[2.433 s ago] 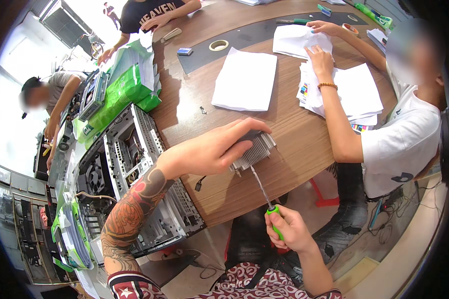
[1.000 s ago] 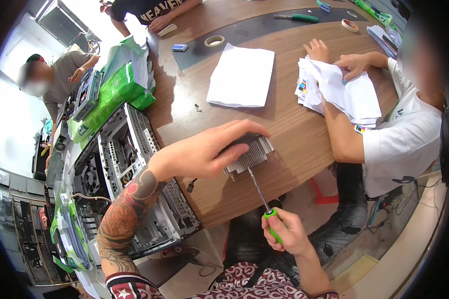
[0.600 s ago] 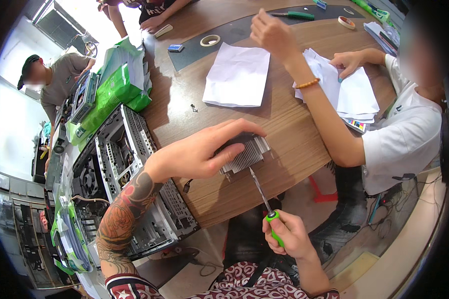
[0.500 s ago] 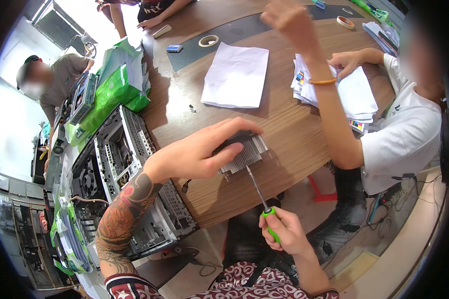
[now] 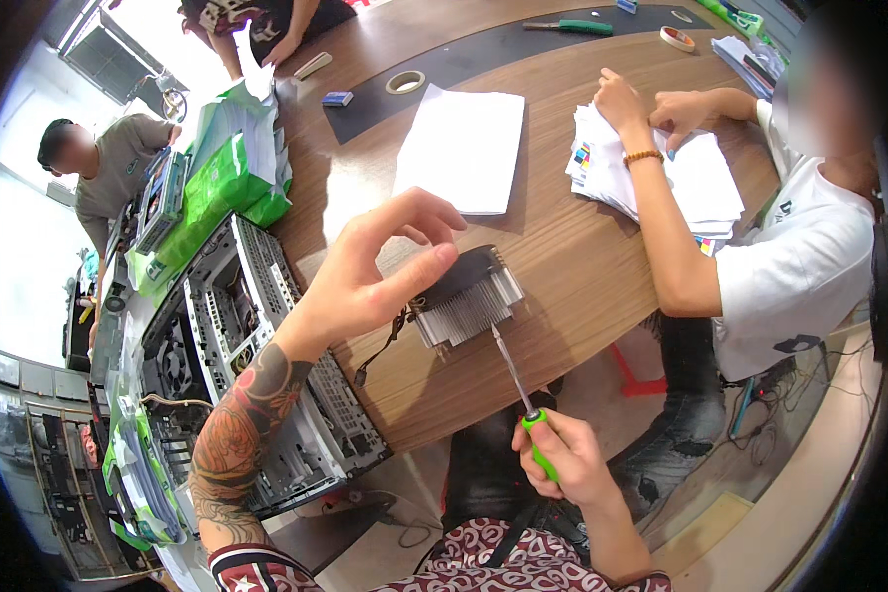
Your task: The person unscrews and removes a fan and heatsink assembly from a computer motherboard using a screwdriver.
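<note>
Work item: finned aluminium heat sink with a dark round fan on top (image 5: 467, 294); it rests on the brown wooden table (image 5: 582, 266) near the table's near edge, a thin black cable trailing to its left.
Left hand (image 5: 380, 266): reaches in from the left; thumb laid along the dark fan top, forefinger arched above it, remaining fingers curled loosely; the fingers are spread, not clamped, so the unit looks steadied more than gripped.
Right hand (image 5: 560, 462): below the table edge, near side; fingers wrapped tightly round the green handle of a slim-shafted screwdriver (image 5: 515, 380).
Tool line: the shaft runs up and to the left from the handle; its tip meets the lower right side of the fins; whether it sits in a screw head cannot be told.
Item relative to fingers: the heat sink lies under the left thumb, on its right; fins face the near side, exposed to the tool.
Technique, as a judgement: press the fan top down firmly so the unit cannot skate; keep the shaft in line with the fastener; apply axial pressure before turning; keep the thumb clear of the tip.
Surroundings: open grey metal computer case (image 5: 257, 345) left of the table; white sheet of paper (image 5: 461, 148) on the far side; a seated person's hands on a stack of papers (image 5: 686, 183) at right.
</note>
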{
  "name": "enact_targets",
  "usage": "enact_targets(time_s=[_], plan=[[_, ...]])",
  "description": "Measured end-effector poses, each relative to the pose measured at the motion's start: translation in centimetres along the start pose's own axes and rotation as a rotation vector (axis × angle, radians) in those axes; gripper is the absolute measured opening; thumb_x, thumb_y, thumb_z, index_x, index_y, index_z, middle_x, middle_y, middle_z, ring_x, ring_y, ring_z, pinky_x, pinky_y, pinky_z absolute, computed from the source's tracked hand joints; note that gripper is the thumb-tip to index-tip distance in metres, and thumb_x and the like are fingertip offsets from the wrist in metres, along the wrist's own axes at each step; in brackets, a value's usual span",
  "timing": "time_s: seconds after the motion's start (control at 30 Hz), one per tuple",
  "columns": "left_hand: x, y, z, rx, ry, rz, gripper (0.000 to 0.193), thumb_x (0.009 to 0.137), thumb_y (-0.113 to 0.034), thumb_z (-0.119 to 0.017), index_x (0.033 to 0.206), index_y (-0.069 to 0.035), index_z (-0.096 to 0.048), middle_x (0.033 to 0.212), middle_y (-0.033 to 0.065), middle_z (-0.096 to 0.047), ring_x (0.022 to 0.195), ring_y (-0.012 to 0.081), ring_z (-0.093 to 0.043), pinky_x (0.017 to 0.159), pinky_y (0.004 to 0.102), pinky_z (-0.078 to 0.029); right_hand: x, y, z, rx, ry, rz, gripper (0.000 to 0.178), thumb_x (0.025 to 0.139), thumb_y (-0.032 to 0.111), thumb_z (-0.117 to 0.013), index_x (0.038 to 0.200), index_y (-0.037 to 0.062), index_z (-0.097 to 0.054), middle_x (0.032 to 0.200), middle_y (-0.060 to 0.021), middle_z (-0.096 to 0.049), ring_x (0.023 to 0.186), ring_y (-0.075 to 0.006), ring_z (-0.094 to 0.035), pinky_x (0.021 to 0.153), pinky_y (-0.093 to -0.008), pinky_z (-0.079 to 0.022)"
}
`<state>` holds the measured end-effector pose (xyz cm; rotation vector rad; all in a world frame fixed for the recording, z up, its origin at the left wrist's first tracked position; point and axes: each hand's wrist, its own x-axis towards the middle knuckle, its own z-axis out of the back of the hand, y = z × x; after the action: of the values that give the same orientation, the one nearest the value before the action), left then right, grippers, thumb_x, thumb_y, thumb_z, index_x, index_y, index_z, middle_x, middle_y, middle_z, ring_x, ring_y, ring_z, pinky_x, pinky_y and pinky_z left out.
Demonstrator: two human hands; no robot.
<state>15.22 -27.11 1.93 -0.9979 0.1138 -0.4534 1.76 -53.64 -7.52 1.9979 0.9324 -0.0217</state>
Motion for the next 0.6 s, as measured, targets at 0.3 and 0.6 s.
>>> enact_targets(time_s=[0.3, 0.6], plan=[[0.3, -0.3, -0.4, 0.192, 0.163, -0.173, 0.054, 0.080, -0.031, -0.070, 0.124, -0.001, -0.059, 0.124, 0.0148, -0.055, 0.121, 0.0277, -0.050, 0.103, 0.0382, -0.038, 0.9, -0.8, 0.4, -0.017, -0.033, 0.009, 0.037, 0.104, 0.036, -0.052, 0.096, 0.0000, -0.055, 0.059, -0.0008, -0.048, 0.045, -0.0039, -0.038, 0.040, -0.0206, -0.028], [-0.6, -1.6, -2.2, 0.370, 0.200, -0.182, 0.069, 0.070, -0.012, -0.077, 0.135, -0.010, -0.053, 0.135, 0.0174, -0.044, 0.127, 0.0357, -0.046, 0.109, 0.0437, -0.037, 0.5, -0.7, 0.5, 0.032, -0.061, -0.050, 0.037, 0.104, 0.036, -0.052, 0.097, 0.0001, -0.056, 0.060, -0.0010, -0.049, 0.045, -0.0039, -0.039, 0.041, -0.0201, -0.029]])
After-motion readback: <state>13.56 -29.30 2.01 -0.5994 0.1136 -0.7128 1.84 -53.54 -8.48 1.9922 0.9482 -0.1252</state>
